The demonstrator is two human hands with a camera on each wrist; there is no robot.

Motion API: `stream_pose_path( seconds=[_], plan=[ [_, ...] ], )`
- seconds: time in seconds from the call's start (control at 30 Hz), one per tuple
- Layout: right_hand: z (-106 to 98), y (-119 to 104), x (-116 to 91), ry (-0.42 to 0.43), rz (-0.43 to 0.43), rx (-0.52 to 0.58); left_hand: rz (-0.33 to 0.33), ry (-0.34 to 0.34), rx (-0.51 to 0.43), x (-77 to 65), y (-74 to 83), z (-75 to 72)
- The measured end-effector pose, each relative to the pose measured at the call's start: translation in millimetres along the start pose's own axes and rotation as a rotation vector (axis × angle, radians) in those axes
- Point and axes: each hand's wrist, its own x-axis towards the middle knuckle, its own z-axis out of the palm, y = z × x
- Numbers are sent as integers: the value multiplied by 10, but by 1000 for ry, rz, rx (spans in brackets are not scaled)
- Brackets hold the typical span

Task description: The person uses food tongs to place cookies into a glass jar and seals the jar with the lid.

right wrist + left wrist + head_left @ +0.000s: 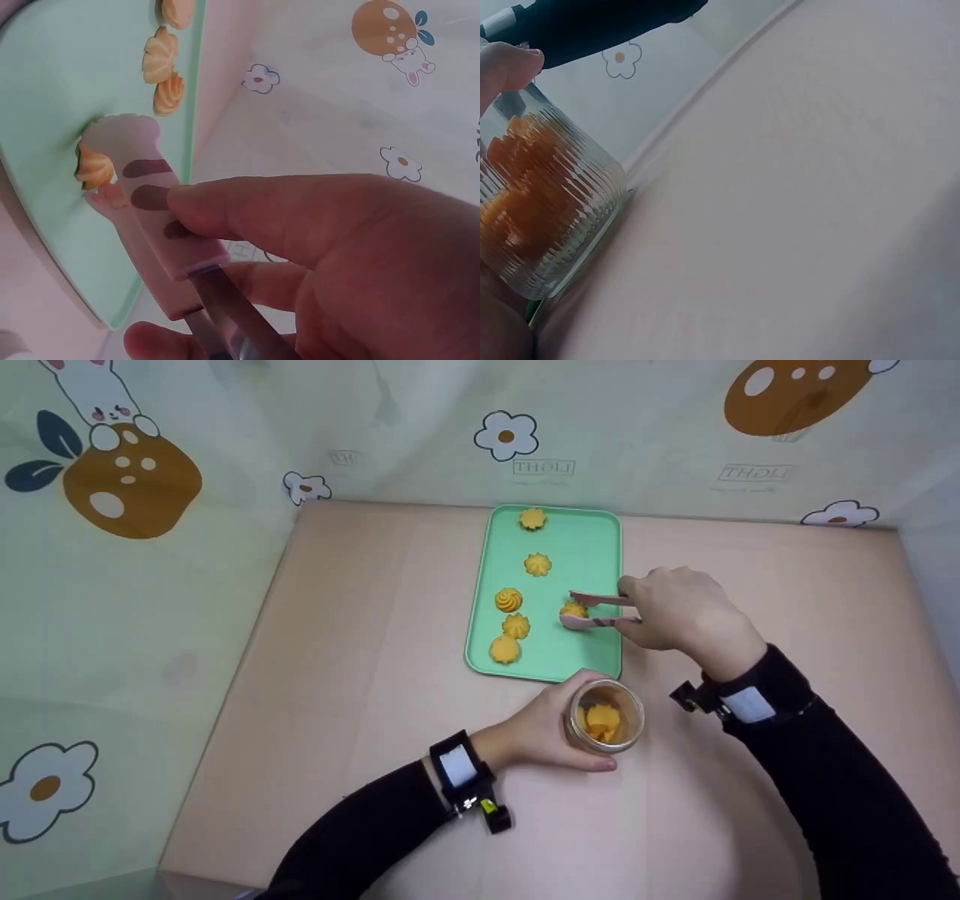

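My right hand (686, 611) holds a pair of pink-tipped tongs (154, 199) over the right side of a green tray (551, 652). Between the tong tips, which stand on either side of it, lies a yellow cookie (574, 610); whether they squeeze it I cannot tell. My left hand (551, 727) grips a ribbed glass jar (592, 195) just in front of the tray, fingers and thumb around its sides. Inside the jar lie several cookies (602, 721), seen through its open mouth and its wall.
More piped cookies lie on the tray: one near the back edge (533, 519), another below it (538, 564), and a group of 3 at the left, with a swirled cookie (508, 600) at its top. A pale pink table (360, 660) meets patterned cloth (420, 427) behind.
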Motion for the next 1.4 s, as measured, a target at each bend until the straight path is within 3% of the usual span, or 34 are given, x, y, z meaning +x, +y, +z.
stream_pose_path(
  seconds=[0.43, 1.07, 1.27, 1.4],
  plan=[
    [-4, -18, 34, 18, -29, -41, 27, 0, 2, -6, -18, 2],
    [-71, 69, -66, 60, -37, 10, 47, 4, 27, -2, -6, -8],
    [-183, 97, -270, 110, -29, 41, 34, -6, -4, 3, 8, -7],
    [-309, 113, -603, 239, -57, 89, 34, -7, -8, 8, 18, -6]
  ],
)
